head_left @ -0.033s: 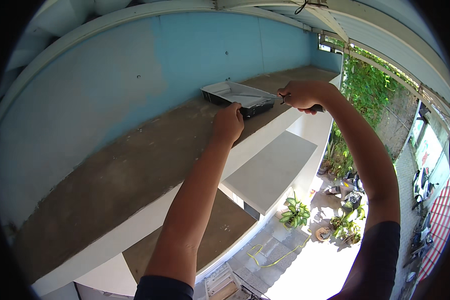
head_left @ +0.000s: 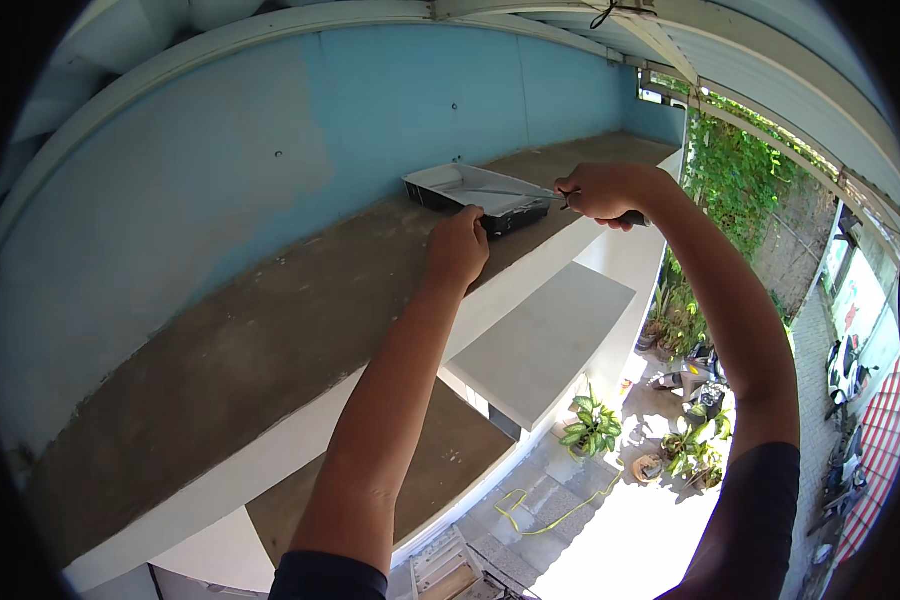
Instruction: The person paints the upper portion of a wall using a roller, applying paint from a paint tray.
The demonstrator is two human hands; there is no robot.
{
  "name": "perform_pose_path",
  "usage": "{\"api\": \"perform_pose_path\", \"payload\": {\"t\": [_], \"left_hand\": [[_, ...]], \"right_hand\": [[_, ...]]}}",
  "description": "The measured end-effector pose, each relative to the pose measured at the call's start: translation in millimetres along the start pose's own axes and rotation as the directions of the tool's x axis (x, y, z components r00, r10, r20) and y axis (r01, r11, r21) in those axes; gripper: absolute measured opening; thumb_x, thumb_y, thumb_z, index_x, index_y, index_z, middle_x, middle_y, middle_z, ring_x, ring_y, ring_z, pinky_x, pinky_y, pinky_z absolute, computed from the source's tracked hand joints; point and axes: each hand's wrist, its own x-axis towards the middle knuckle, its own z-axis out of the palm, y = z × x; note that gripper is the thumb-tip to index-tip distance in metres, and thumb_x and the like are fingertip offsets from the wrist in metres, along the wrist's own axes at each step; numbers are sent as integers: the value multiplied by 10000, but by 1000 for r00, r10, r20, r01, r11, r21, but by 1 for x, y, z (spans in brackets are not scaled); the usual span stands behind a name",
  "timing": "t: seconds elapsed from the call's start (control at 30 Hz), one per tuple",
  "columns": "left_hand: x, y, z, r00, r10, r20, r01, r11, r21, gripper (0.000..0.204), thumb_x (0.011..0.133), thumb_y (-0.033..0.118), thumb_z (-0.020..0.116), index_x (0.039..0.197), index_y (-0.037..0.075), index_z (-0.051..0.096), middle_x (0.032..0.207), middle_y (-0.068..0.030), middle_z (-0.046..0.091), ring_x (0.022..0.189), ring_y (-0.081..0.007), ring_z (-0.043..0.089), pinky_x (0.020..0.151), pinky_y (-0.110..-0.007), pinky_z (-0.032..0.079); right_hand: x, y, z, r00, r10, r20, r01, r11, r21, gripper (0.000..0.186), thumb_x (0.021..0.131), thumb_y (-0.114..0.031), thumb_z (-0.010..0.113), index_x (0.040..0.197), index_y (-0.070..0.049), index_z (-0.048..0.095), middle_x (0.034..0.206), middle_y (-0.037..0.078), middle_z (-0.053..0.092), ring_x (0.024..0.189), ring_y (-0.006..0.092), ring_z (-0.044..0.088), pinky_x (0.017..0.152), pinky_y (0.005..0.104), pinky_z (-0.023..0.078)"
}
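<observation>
A black paint tray (head_left: 510, 215) with a whitish inside rests on the brown concrete ledge (head_left: 230, 370) beside the blue wall. My left hand (head_left: 456, 245) is closed on the tray's near edge. My right hand (head_left: 618, 192) grips the dark handle of a paint roller just right of the tray, its metal rod reaching left into the tray. The roller's head is hard to make out inside the tray.
The partly grey wall (head_left: 370, 100) runs behind the ledge. Below are a white shelf (head_left: 540, 340) and a lower brown surface (head_left: 360, 490). Far below are potted plants (head_left: 590, 430), scooters (head_left: 845, 370), a yellow hose (head_left: 530, 525) and a striped awning (head_left: 870, 470). A metal roof frame is overhead.
</observation>
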Motion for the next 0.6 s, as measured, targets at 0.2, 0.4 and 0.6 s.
{"api": "perform_pose_path", "payload": {"t": [0.2, 0.4, 0.6], "left_hand": [[0, 3, -3, 1000, -16, 26, 16, 1000, 16, 195, 923, 100, 601, 1071, 51, 718, 941, -196, 729, 887, -394, 702, 777, -469, 556], [1, 6, -5, 999, -27, 42, 25, 999, 35, 199, 922, 107, 602, 1071, 55, 724, 947, -193, 730, 887, -392, 702, 781, -472, 555], [-1, 1, -3, 999, -32, 35, 32, 999, 13, 209, 915, 112, 605, 1073, 54, 730, 978, -198, 729, 905, -394, 699, 787, -473, 554]], "right_hand": [[-2, 7, 12, 1000, -14, -17, 14, 1000, 11, 452, 994, -140, 408, 1429, -159, 529, 633, 56, 562, 468, 149, 570, 440, 338, 500], [-7, 9, 2, 999, -34, -31, 33, 999, -40, 453, 1011, -158, 411, 1453, -171, 512, 632, 54, 558, 466, 146, 563, 427, 334, 492], [-42, 1, -33, 999, 42, 12, -41, 995, -88, 414, 1051, -174, 410, 1451, -174, 515, 628, 60, 557, 458, 142, 561, 412, 328, 478]]}}
